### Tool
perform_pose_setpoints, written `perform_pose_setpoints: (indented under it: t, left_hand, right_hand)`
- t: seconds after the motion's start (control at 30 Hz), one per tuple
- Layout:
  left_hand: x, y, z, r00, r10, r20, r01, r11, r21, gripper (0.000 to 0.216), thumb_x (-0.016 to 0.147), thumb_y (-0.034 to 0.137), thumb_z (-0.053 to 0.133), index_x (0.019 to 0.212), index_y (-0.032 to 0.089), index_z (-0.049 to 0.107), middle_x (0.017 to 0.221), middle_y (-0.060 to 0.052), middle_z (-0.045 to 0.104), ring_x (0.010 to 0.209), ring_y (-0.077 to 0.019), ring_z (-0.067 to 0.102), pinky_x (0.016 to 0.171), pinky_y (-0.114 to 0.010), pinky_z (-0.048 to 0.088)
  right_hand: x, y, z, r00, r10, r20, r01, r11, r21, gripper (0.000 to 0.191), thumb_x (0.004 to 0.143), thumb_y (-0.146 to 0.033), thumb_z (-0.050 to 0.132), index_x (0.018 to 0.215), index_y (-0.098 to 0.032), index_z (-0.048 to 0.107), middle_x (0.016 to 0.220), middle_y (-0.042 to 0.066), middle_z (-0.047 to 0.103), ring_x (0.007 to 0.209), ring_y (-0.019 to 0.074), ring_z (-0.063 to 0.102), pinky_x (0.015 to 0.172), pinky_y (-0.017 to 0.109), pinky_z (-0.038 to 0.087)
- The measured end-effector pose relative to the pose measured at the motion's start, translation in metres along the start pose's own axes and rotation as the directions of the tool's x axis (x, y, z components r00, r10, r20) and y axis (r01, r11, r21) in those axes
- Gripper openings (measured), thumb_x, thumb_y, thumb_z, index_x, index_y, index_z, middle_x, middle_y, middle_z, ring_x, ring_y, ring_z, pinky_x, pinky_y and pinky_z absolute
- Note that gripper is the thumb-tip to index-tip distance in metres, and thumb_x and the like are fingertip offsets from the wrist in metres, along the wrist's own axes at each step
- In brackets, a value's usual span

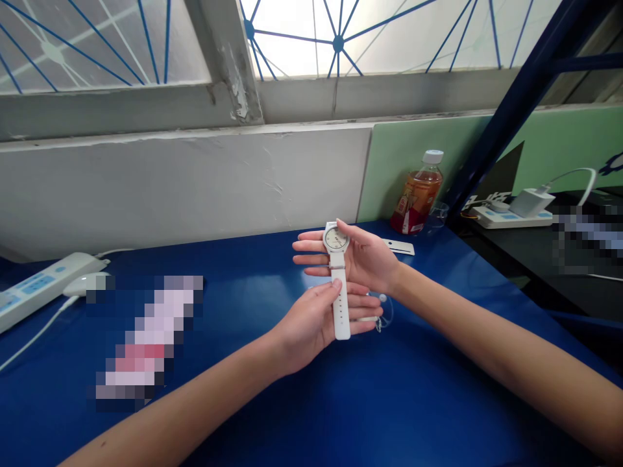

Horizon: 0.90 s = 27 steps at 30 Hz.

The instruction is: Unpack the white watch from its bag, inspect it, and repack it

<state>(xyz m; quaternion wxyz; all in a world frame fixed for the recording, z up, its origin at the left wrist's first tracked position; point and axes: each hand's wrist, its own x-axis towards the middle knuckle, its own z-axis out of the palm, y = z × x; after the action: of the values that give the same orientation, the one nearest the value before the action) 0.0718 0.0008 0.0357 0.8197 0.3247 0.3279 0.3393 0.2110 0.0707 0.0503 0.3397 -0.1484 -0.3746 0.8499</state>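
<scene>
A white wristwatch [339,272] with a round pale dial is held upright between both hands above the blue table [302,402]. My right hand [363,256] cradles the dial end, its thumb laid along the case and its fingers stretched out to the left behind it. My left hand [316,321] pinches the lower strap between thumb and fingers. A small white tag on a thin cord [381,308] dangles by the strap, just under my right wrist.
A bottle of amber drink [418,194] stands at the back by the green partition, a small white card [399,246] lying near it. A white power strip [34,288] lies far left, another with a charger [516,211] on the black desk at right.
</scene>
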Motion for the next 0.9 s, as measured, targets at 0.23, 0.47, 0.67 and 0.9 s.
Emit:
perform_pose_setpoints:
  t: [0.23, 0.47, 0.67, 0.9]
  left_hand:
    - [-0.0012, 0.001, -0.0014, 0.999, 0.008, 0.04, -0.009, 1.0, 0.015, 0.034, 0.104, 0.033, 0.046, 0.102, 0.005, 0.065, 0.1, -0.022, 0.074, 0.095, -0.0296, 0.073, 0.092, -0.045, 0.053]
    - [0.0005, 0.0007, -0.0035, 0.999, 0.003, 0.046, -0.003, 1.0, 0.006, 0.034, 0.104, 0.033, 0.044, 0.104, 0.005, 0.064, 0.099, -0.021, 0.074, 0.091, -0.0282, 0.074, 0.09, -0.043, 0.054]
    - [-0.0006, 0.0023, -0.0043, 0.999, 0.015, 0.048, -0.016, 1.0, 0.02, 0.034, 0.104, 0.032, 0.044, 0.101, 0.005, 0.064, 0.097, -0.022, 0.074, 0.095, -0.0293, 0.074, 0.091, -0.043, 0.054]
    - [-0.0001, 0.0018, -0.0079, 0.995, 0.017, 0.094, -0.018, 1.0, 0.012, 0.031, 0.103, 0.034, 0.048, 0.1, 0.007, 0.063, 0.092, -0.019, 0.075, 0.097, -0.0297, 0.073, 0.092, -0.045, 0.053]
  right_hand:
    - [-0.0022, -0.0023, 0.0026, 0.999, 0.014, 0.04, -0.012, 0.999, -0.03, 0.056, 0.104, -0.037, 0.02, 0.117, -0.007, 0.065, 0.119, 0.016, 0.071, 0.106, 0.0229, 0.07, 0.096, 0.035, 0.052]
    - [-0.0029, -0.0048, 0.008, 1.0, 0.014, 0.0, -0.014, 0.999, -0.05, 0.06, 0.103, -0.04, 0.017, 0.115, -0.006, 0.065, 0.114, 0.017, 0.073, 0.104, 0.0229, 0.07, 0.095, 0.035, 0.052]
    - [-0.0046, -0.0054, 0.0087, 1.0, -0.01, 0.027, 0.011, 0.998, -0.055, 0.062, 0.101, -0.044, 0.019, 0.118, -0.005, 0.064, 0.118, 0.019, 0.071, 0.114, 0.023, 0.066, 0.108, 0.037, 0.041]
    - [-0.0043, -0.0052, 0.0038, 0.998, -0.037, 0.051, 0.038, 0.999, -0.027, 0.062, 0.096, -0.038, 0.017, 0.118, -0.003, 0.063, 0.116, 0.018, 0.072, 0.113, 0.0256, 0.066, 0.109, 0.041, 0.039]
